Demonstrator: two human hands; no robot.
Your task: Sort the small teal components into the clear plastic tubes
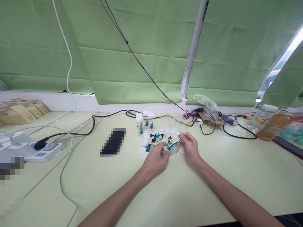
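Note:
Between my two hands lies a clear plastic tube (174, 142), tilted up to the right. My left hand (155, 159) is closed round its lower left end. The fingertips of my right hand (191, 147) pinch its upper right end. A blue part (170, 144) shows at the tube; whether it sits inside or behind cannot be made out. Just beyond my hands are loose blue and black small parts (156, 136) and white round caps (142, 150). Several capped tubes (141, 127) with blue or green parts inside stand behind, to the left.
More clear tubes (167, 121) stand at the back. A dark pixelated patch (113, 143) lies left of the parts. Further left are a power strip (44, 153) and cardboard boxes (22, 112). An orange bottle (272, 126), a cardboard tray (211, 121) and cables occupy the right back.

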